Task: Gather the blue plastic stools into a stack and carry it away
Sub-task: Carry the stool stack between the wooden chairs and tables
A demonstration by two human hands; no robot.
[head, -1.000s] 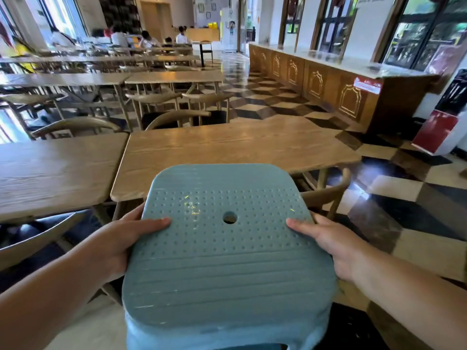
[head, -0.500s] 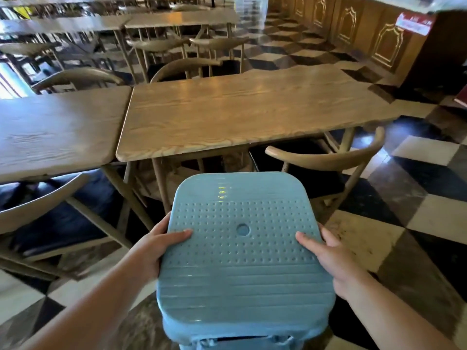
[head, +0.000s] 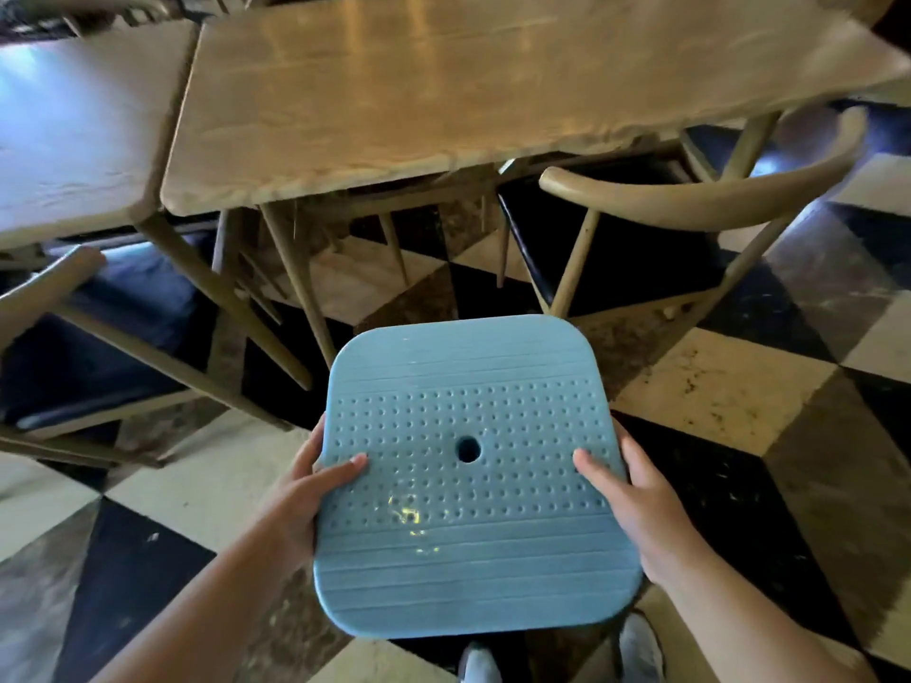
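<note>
**Blue plastic, gripped at both side edges**

Blue moulded plastic fills the lower middle of my view: the stool seat [head: 473,478], square with rounded corners, dimpled across its middle band, ribbed toward the edges, with one round hole [head: 468,449] near the centre. I cannot see its legs, nor whether other stools hang nested beneath, so I cannot say how deep the stack is.

My left hand [head: 300,500] clamps the seat's 9 o'clock edge, thumb [head: 345,468] laid on top and fingers curled under. My right hand [head: 636,505] mirrors it at 3 o'clock. Both are closed on the seat.

I judge it light and stiff, unlikely to flex much under this grip. The smooth rim could slip, while the dimples give the thumbs some purchase. Opposite edges look the sound place to hold; the hole would take only a finger.

Just below, at 6 o'clock, my shoes [head: 638,650] stand on the chequered floor [head: 729,391]. At 12 o'clock a wooden table [head: 443,91] stands well apart, a curved-back chair [head: 700,199] at 1 o'clock, another chair [head: 74,308] at 10.
</note>
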